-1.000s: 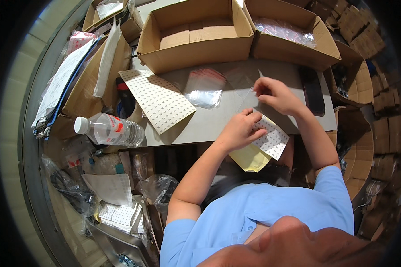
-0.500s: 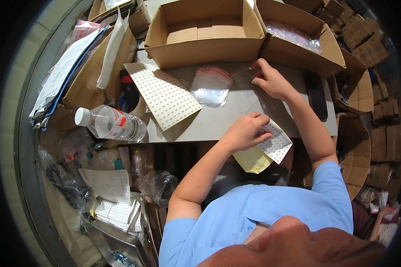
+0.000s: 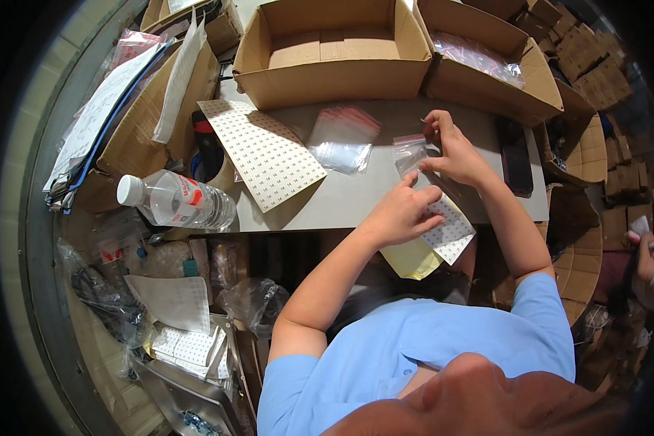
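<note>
My left hand [image 3: 405, 212] is closed on a folded sheet of small printed stickers [image 3: 450, 231] with yellowish backing, which hangs over the table's front edge. Its index finger points up to the lower end of a small clear zip bag [image 3: 410, 150] with a red strip along the top. Beside that bag is my right hand [image 3: 458, 151], its thumb and fingers apart; the thumb is at the bag's right edge. A fanned stack of similar zip bags [image 3: 344, 139] lies farther left. Next to it rests a larger sticker sheet [image 3: 263, 156].
Cardboard boxes line the back: a wide one [image 3: 334, 83] and another holding plastic bags [image 3: 479, 62]. A dark phone-like slab [image 3: 514, 158] lies at right. A clear bottle [image 3: 178, 201] with a white cap stands out at left. Another person's arm [image 3: 645, 258] shows far right.
My right hand has come slightly nearer and rightward, and a zip bag now shows plainly between my hands. My left index finger has stretched toward it. The other person's arm has moved up.
</note>
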Available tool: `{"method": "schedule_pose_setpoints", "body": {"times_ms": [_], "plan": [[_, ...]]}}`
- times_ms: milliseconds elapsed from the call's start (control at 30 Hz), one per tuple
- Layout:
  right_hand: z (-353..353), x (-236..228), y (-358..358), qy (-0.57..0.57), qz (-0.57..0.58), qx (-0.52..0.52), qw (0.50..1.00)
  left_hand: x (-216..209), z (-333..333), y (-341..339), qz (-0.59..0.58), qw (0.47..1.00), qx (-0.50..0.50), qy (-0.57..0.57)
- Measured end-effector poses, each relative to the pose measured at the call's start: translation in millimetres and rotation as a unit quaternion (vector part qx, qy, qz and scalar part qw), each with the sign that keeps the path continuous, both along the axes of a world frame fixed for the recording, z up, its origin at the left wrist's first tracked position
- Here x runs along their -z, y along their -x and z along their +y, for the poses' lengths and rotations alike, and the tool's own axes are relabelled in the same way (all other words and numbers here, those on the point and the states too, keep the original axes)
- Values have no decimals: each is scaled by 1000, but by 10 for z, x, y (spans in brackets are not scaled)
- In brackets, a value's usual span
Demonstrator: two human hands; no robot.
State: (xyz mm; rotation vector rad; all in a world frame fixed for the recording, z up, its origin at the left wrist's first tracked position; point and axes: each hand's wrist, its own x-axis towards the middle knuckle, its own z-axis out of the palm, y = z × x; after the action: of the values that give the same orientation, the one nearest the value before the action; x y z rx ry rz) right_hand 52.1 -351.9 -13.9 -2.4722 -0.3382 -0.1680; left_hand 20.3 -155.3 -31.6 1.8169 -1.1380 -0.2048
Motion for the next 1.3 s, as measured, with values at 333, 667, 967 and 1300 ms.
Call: {"method": "schedule_pose_setpoints", "body": {"times_ms": [333, 667, 967, 1300], "plan": [[88, -93, -83, -157, 122, 22, 980, -3, -30, 22, -2, 1000, -10, -29], [-52, -74, -97, -27, -18, 35, 999, 0, -26, 10, -28, 999, -12, -17], [301, 34, -178, 128, 52, 63, 988, 10, -23, 18, -26, 1000, -12, -3], [-16, 45, -233, 15, 60, 20, 998, -22, -2, 93, 21, 999, 42, 10]]}}
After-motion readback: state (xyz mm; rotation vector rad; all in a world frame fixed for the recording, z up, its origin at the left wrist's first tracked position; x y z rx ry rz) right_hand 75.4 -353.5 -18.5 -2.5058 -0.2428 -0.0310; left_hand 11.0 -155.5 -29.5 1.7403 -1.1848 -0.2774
